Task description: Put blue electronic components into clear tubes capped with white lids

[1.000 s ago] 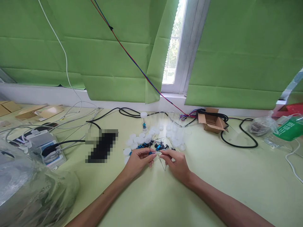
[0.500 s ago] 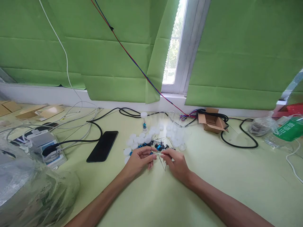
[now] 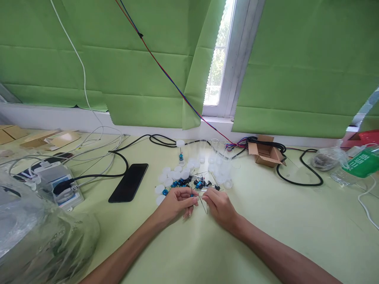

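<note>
My left hand [image 3: 179,202] is closed in a pinch on a small blue part [image 3: 192,195] with a thin metal pin standing up from it. Close beside it, my right hand [image 3: 221,204] pinches a thin bent metal wire [image 3: 204,205], whose legs hang below the fingers. The wire's upper end meets the blue part or lies right against it; I cannot tell which. Just beyond my fingers lies a pile of blue and black parts with metal pins [image 3: 201,184]. White round caps [image 3: 168,182] are spread to its left. Several clear tubes [image 3: 220,170] stand at its right.
A capped tube [image 3: 181,157] with a blue part inside stands behind the caps. Left are a black phone [image 3: 128,183], a power strip [image 3: 63,185] and clear plastic wrap [image 3: 44,236]. A small cardboard box [image 3: 265,154], black cable [image 3: 296,182] and bottle [image 3: 352,169] lie right.
Both hands have come slightly lower and nearer to me, uncovering more of the pile. The fingers of my right hand are curled in more tightly.
</note>
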